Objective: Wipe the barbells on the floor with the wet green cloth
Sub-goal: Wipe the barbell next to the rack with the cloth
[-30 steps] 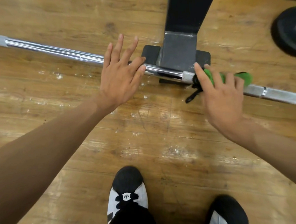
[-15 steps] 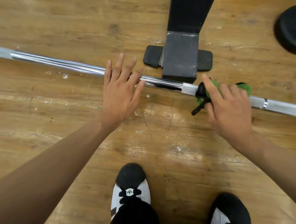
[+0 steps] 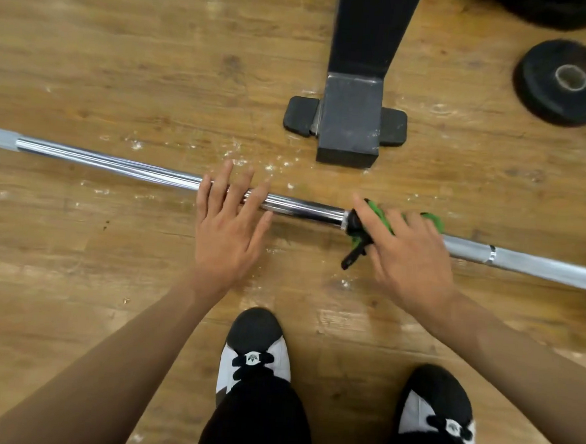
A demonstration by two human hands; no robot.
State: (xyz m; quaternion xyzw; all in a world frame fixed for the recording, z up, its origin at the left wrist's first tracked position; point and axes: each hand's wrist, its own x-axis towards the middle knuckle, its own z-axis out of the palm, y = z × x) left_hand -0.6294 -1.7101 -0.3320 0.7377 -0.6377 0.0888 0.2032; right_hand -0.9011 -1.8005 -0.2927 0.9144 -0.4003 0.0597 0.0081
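Wiping step in hand. The long chrome steel barbell bar (image 3: 116, 164) lies on the worn wooden plank floor (image 3: 89, 55), just near of a black metal bench foot with rubber pads (image 3: 351, 122). The bar's long axis runs left to right, slanting so the left end sits farther and the right end nearer; both ends run out of frame.

The left hand (image 3: 229, 231) lies flat across the bar, fingers straight and spread, steadying it. The right hand (image 3: 409, 256) presses a bunched green cloth with a black strap (image 3: 378, 213) onto the bar where chrome meets the matte grey section. Its fingers bend over the cloth; the thumb is hidden.

Next move, I'd say: slide the cloth along the axis, left palm stopping any roll. A black round weight plate (image 3: 566, 82) sits far right.
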